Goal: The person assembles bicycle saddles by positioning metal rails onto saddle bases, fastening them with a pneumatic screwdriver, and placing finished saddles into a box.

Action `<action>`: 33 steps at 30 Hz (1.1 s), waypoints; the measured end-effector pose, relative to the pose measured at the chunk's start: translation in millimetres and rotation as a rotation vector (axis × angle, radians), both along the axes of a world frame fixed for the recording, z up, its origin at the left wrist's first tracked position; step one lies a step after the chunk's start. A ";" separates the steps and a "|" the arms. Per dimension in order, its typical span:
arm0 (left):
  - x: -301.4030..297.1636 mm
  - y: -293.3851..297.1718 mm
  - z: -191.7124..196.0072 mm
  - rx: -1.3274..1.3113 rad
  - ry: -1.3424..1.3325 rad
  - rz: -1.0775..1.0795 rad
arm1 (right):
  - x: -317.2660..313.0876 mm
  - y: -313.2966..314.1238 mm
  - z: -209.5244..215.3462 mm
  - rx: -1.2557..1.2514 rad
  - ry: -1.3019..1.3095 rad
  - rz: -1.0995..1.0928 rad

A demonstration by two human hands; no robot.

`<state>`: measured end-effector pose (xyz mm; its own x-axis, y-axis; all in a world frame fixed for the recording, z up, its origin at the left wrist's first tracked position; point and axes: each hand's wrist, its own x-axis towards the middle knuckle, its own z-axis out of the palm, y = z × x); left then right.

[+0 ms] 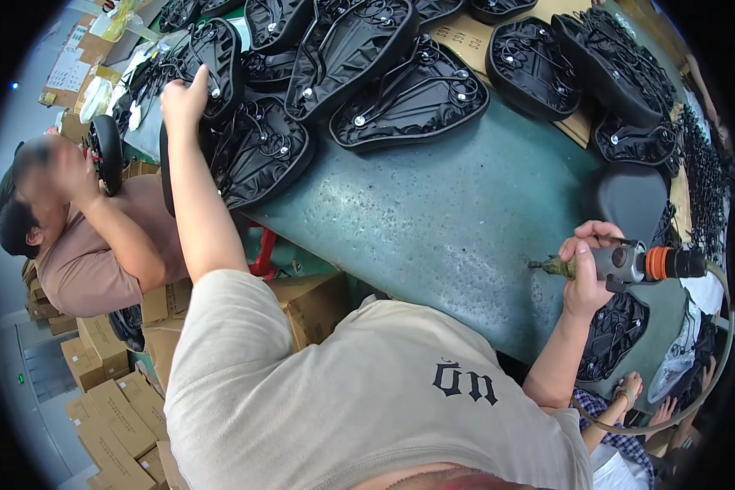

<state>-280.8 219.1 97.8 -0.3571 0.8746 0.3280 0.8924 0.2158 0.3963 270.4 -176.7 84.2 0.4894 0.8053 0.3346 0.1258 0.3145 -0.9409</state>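
Observation:
My left hand [185,102] reaches to the far left of the table, with its thumb over the rim of a black padded seat [218,61] and its fingers curled. That seat lies with its underside up, showing gathered black fabric, thin black rods and bright round fasteners. Below it, beside my forearm, another black seat [269,155] rests at the table's edge. Over the table's right side, my right hand [588,265] is wrapped round a grey air screwdriver [616,264] with an orange and black end. Its bit points left, touching nothing that I can see.
Several more upturned seats [412,98] line the far side of the green table [400,212]. A hose [731,327] curves down from the screwdriver. At left a person [114,237] works close by; other people's hands [629,388] show lower right. Cardboard boxes [118,416] stand lower left.

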 end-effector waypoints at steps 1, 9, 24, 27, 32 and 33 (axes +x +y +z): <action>-14.1 -37.7 15.5 0.252 0.020 -0.094 | -2.4 3.0 -0.8 0.021 0.031 0.021; -65.9 -211.8 -78.0 0.358 -0.122 0.432 | 11.4 3.7 -6.7 -0.022 0.081 0.019; -72.3 -164.1 -86.2 -0.006 -1.305 0.420 | 7.5 7.6 3.8 -0.013 0.106 -0.045; -8.2 -181.1 -44.0 0.141 -0.117 0.400 | 16.8 1.1 6.4 0.034 0.016 -0.081; 246.4 -186.4 16.6 0.563 -0.128 -0.835 | 19.3 -1.3 0.7 0.006 0.032 -0.083; 292.6 -178.3 26.0 0.518 -0.110 -1.024 | 22.5 -2.7 0.3 0.004 0.081 -0.051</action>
